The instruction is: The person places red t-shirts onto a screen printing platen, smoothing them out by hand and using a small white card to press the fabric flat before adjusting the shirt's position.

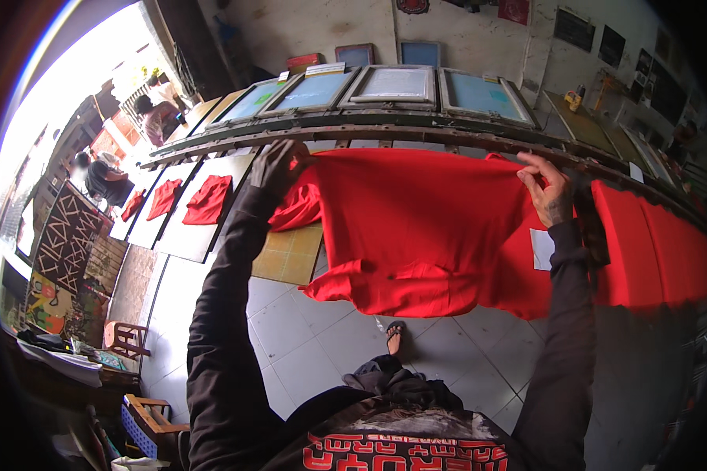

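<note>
A red T-shirt [416,220] hangs stretched between my two hands, its lower edge sagging in folds above the tiled floor. My left hand [281,165] is closed on its upper left corner, where a bunched part drapes down. At the upper right corner, my right hand [548,187] pinches the cloth between thumb and fingers, with the other fingers raised. Behind the shirt is a yellowish board [288,253], mostly covered. Near my right wrist a small white paper [542,250] lies against red cloth.
Framed printing screens [479,96] line a long metal rail [369,133] beyond the shirt. Leftward, pale boards [220,224] carry folded red cloths [209,199]. More red fabric [656,247] covers boards at right. Wooden stools [126,339] stand at left; people [108,179] are farther off.
</note>
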Tool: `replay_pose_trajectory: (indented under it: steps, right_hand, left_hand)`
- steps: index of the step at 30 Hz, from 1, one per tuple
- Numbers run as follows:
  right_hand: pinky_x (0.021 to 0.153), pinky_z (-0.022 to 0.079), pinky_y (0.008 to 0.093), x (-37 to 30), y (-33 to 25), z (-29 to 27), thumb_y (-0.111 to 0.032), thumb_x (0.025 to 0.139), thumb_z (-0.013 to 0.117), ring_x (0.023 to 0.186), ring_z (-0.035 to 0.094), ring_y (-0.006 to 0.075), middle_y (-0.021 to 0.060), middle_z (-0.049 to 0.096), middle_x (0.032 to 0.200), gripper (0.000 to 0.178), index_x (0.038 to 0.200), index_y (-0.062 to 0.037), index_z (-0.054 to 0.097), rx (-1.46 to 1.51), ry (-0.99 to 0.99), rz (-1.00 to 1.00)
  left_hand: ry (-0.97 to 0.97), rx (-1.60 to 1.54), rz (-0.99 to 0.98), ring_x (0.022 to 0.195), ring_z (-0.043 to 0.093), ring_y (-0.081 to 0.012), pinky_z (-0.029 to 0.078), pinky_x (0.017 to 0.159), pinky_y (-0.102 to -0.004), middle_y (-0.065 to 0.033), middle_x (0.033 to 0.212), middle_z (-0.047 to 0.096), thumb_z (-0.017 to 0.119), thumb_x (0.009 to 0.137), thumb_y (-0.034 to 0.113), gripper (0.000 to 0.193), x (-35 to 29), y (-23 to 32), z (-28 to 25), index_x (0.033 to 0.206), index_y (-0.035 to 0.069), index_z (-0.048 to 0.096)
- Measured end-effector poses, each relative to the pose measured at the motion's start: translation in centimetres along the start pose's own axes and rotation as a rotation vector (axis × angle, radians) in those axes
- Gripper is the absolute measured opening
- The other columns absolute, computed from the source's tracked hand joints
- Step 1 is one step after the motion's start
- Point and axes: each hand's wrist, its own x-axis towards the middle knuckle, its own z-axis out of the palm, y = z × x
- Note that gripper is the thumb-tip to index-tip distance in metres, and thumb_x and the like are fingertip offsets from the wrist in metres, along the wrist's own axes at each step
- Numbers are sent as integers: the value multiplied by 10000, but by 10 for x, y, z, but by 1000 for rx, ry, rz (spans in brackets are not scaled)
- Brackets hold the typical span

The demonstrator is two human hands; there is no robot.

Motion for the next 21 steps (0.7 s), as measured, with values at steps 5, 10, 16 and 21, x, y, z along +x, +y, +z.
replay_pose_trajectory:
  steps: [5,10,16,21]
  right_hand:
    - [731,498,289,14,-46,-39,6,887,648,806,630,186,87,638,876,68,954,-4,637,-127,-43,-185]
    - [770,483,257,18,-74,-65,-18,933,612,856,598,148,71,611,959,37,965,1,607,-70,76,-203]
    - [758,494,282,8,-102,-81,-47,950,601,833,606,180,71,604,918,62,1003,-18,611,-196,177,-266]
    - [798,495,280,1,-117,-111,-48,945,599,911,631,198,92,637,1054,83,1024,-24,612,-390,101,-343]
  left_hand:
    - [96,-80,-2,787,657,-232,517,691,-342,-41,864,668,792,774,214,209,17,14,-57,880,95,657]
    - [116,-183,-237,887,677,-147,508,809,-310,-29,963,732,776,819,189,207,27,58,-108,962,70,686]
    - [150,-538,-292,877,603,-115,472,848,-299,-37,925,680,683,907,106,121,12,81,-152,977,34,614]
    - [237,-932,-296,826,554,-70,438,780,-252,-5,892,621,584,980,110,111,5,81,-155,1055,35,554]
